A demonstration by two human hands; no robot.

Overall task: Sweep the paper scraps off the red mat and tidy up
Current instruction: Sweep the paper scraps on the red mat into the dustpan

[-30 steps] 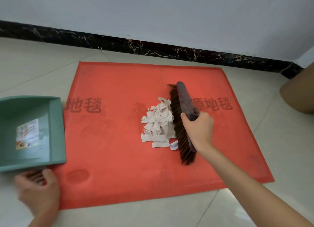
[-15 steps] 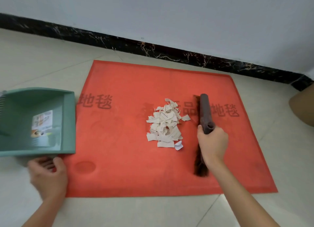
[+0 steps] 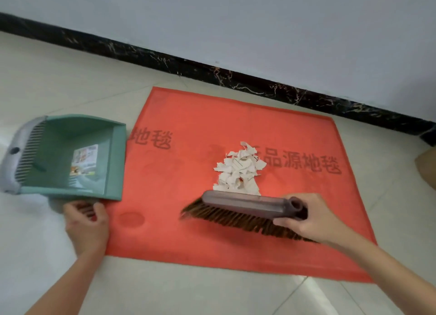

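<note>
A red mat (image 3: 179, 173) with dark printed characters lies on the tiled floor. A pile of white paper scraps (image 3: 238, 170) sits near its middle. My right hand (image 3: 304, 218) grips a brown brush (image 3: 243, 205) at its socket end. The brush lies crosswise just on the near side of the pile, with its bristles on the mat and pointing towards me. A green dustpan (image 3: 59, 154) with a grey comb edge rests on the floor, its open lip at the mat's left edge. My left hand (image 3: 87, 222) curls against the dustpan's near side wall.
A pale wall with a black marble skirting (image 3: 236, 78) runs behind the mat. A brown cardboard-coloured object (image 3: 427, 168) shows at the right edge. Light floor tiles (image 3: 188, 291) surround the mat.
The brush has turned from lengthwise at the right of the pile to crosswise on its near side. My left hand stays at the dustpan's near wall.
</note>
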